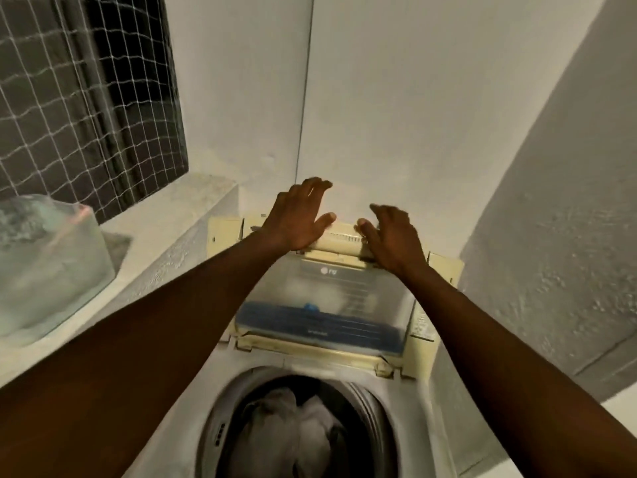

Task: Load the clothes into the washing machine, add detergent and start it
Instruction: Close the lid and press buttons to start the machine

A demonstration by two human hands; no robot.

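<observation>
A cream top-loading washing machine stands below me with its round drum uncovered. White and grey clothes lie inside the drum. The see-through lid is folded up at the back, with a blue band across its lower panel. My left hand rests its palm on the lid's top edge, fingers spread and reaching past it toward the wall. My right hand curls over the same top edge a little to the right, thumb on the cream handle bar. No detergent is in view.
A white wall rises right behind the machine, and a rough grey wall closes the right side. At left, a concrete ledge holds a clear plastic bag or container under a netted dark window.
</observation>
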